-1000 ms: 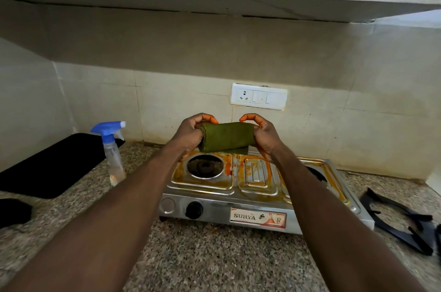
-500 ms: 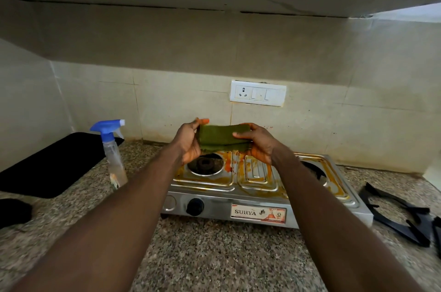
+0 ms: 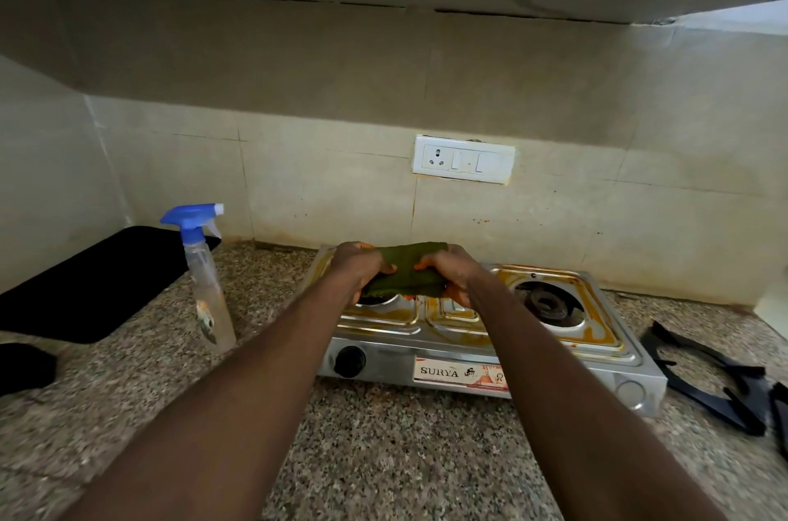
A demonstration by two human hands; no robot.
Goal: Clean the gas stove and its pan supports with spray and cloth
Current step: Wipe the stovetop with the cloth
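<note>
Cloth (image 3: 405,270), green, folded smaller and lowered since a second ago, gripped at both ends by curled fingers of left hand (image 3: 357,270) and right hand (image 3: 453,274), just over stained stove (image 3: 554,352), left side; wiping likely next; spray bottle (image 3: 205,282) left, pan supports (image 3: 716,386) right.

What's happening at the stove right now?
A person is gripping a green cloth in both hands, left hand and right hand, bunching it just above the left side of the gas stove. The stove top shows orange stains. The spray bottle stands untouched on the counter to its left, and the black pan supports lie off the stove on the counter to its right.
</note>
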